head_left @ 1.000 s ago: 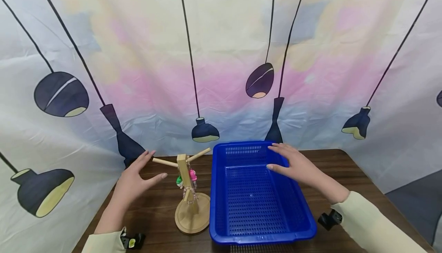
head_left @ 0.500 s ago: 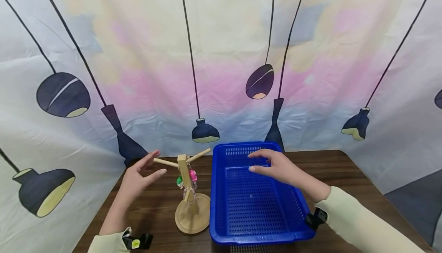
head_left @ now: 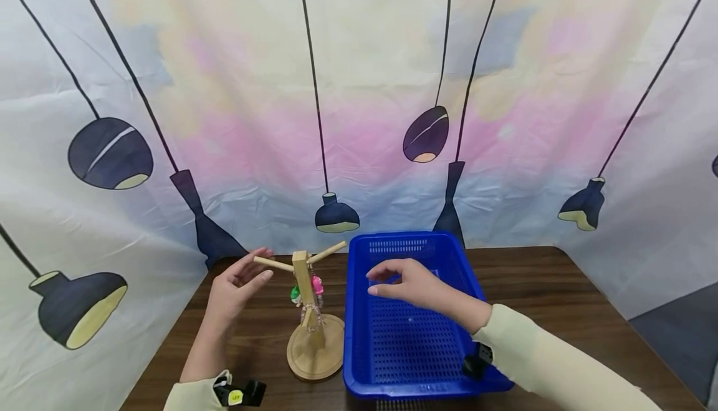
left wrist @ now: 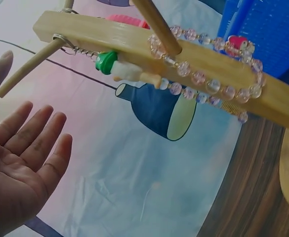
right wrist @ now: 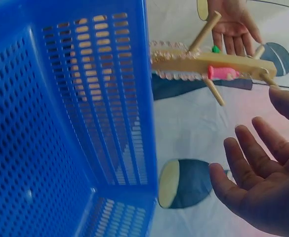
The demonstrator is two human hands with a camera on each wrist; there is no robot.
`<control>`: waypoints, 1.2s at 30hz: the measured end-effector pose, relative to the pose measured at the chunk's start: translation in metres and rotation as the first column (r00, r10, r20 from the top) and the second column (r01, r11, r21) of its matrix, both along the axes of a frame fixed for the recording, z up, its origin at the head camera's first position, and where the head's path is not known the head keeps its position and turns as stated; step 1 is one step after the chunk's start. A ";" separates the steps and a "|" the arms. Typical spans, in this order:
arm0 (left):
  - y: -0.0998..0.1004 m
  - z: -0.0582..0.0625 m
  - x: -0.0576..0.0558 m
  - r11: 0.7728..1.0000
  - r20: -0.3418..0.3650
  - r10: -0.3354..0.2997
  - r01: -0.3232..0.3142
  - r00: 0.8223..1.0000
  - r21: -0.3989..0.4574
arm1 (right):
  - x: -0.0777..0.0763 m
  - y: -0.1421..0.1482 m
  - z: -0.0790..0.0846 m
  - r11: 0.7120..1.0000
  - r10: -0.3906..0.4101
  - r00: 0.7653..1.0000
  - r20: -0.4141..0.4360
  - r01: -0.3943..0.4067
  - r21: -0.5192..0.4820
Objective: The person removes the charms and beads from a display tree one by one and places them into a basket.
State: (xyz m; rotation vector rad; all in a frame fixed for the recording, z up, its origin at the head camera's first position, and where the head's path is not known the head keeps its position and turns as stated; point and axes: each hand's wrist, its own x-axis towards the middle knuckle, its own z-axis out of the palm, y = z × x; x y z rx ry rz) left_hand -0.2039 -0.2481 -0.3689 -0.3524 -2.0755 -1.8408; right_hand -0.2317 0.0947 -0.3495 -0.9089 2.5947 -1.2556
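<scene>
A wooden jewelry stand with pegs and a round base rises from the table, left of the blue basket. A figure keychain with a green hat hangs by its ring from a peg. A pink keychain dangles close by it. Lower on the post, bracelets of clear pink beads loop over another peg. My left hand is beside the stand's left upper peg, fingers loosely bent and holding nothing. Over the basket hovers my right hand, its fingers relaxed and turned toward the stand, nothing in it.
The blue perforated plastic basket stands on the dark wooden table, right next to the stand's base. Behind the table hangs a cloth printed with lamps.
My right hand has moved left from the basket's right rim to over its left part, nearer the stand. My left hand has drifted slightly right, closer to the upper peg.
</scene>
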 end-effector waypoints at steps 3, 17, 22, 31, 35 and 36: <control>0.004 -0.002 0.000 0.999 0.021 0.006 -0.007 1.000 0.034 | -0.001 -0.008 -0.006 0.999 0.010 0.999 0.036 -0.009 -0.033; 0.016 -0.006 -0.002 0.978 0.025 -0.002 -0.004 1.000 0.210 | -0.001 -0.044 -0.026 0.972 -0.001 0.954 0.299 0.071 -0.223; 0.021 -0.007 -0.003 0.963 -0.003 -0.025 0.025 1.000 0.270 | 0.004 -0.059 -0.027 0.962 -0.014 0.925 0.380 0.116 -0.247; 0.025 -0.008 -0.003 0.939 -0.006 -0.040 0.040 0.999 0.341 | 0.009 -0.082 -0.034 0.945 -0.013 0.879 0.477 0.167 -0.281; 0.027 -0.009 -0.004 0.931 -0.009 -0.040 0.041 0.999 0.362 | 0.009 -0.090 -0.039 0.936 0.003 0.865 0.502 0.175 -0.306; 0.028 -0.009 -0.004 0.929 -0.010 -0.044 0.044 0.999 0.368 | 0.009 -0.092 -0.041 0.934 0.002 0.862 0.506 0.180 -0.310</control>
